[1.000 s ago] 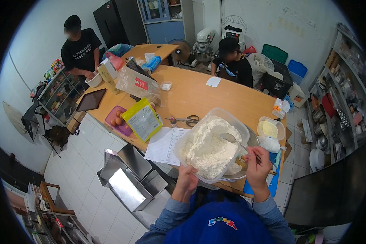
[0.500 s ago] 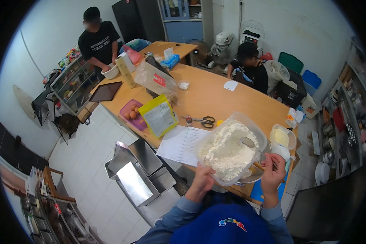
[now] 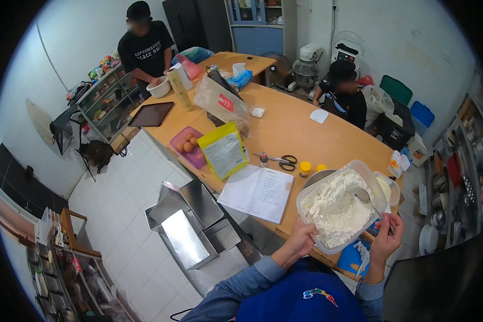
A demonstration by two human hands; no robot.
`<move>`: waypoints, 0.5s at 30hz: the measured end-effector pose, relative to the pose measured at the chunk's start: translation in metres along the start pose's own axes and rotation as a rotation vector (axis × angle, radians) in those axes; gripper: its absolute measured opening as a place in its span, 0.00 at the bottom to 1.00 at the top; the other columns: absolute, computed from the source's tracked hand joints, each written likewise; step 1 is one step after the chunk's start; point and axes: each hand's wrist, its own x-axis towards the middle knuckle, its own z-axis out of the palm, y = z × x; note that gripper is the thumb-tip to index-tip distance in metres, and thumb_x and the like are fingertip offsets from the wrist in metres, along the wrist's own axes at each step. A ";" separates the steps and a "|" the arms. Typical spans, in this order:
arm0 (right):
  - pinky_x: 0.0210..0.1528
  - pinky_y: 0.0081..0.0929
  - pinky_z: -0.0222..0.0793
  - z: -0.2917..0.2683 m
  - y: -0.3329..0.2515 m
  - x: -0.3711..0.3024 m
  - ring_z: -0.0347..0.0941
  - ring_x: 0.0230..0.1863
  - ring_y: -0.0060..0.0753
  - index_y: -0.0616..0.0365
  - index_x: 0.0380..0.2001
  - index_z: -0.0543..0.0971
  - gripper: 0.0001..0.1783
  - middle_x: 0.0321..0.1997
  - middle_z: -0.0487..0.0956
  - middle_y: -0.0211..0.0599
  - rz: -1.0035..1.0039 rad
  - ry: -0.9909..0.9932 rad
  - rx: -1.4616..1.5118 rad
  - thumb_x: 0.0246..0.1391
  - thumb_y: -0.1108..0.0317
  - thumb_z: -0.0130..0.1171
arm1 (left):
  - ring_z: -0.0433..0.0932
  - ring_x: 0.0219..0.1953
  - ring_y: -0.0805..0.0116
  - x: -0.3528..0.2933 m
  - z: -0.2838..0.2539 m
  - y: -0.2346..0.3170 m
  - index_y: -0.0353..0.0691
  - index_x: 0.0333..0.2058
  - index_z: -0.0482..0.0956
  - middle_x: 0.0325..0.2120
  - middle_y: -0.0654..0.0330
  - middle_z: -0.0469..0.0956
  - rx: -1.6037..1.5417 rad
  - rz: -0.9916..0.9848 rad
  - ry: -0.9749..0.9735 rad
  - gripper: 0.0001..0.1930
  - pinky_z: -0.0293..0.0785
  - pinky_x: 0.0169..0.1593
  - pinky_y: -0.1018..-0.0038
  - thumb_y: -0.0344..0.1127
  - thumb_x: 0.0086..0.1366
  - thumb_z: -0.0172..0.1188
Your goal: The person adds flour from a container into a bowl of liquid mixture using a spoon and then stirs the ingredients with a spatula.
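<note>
Head view: left hand (image 3: 301,239) is clamped on the near-left edge of a clear plastic tub (image 3: 374,185), fingers against its wall. Tub is tilted, well loaded with flour (image 3: 333,212), held up over the near right end of the wooden table (image 3: 284,129). Right hand (image 3: 386,236) is closed around a spoon (image 3: 361,195) handle, just outside the tub's right edge. Spoon head is over the flour; can't tell if it touches. Metal bowl (image 3: 314,178) mostly hidden behind tub. Notebook (image 3: 255,193) lies open left of tub. Scissors (image 3: 283,159) and small bottle (image 3: 263,159) just beyond notebook. Yellow pouch (image 3: 223,150) further left, next to purple tray (image 3: 199,160) with eggs (image 3: 188,144). Metal tins (image 3: 188,239) lower left.
</note>
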 end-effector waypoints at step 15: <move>0.27 0.14 0.64 -0.006 0.007 0.000 0.67 0.24 0.17 0.63 0.35 0.68 0.05 0.32 0.75 0.37 0.048 0.069 0.021 0.54 0.75 0.48 | 0.67 0.46 0.63 0.009 -0.008 -0.008 0.37 0.51 0.56 0.45 0.56 0.65 0.009 -0.041 0.011 0.33 0.69 0.44 0.73 0.16 0.39 0.44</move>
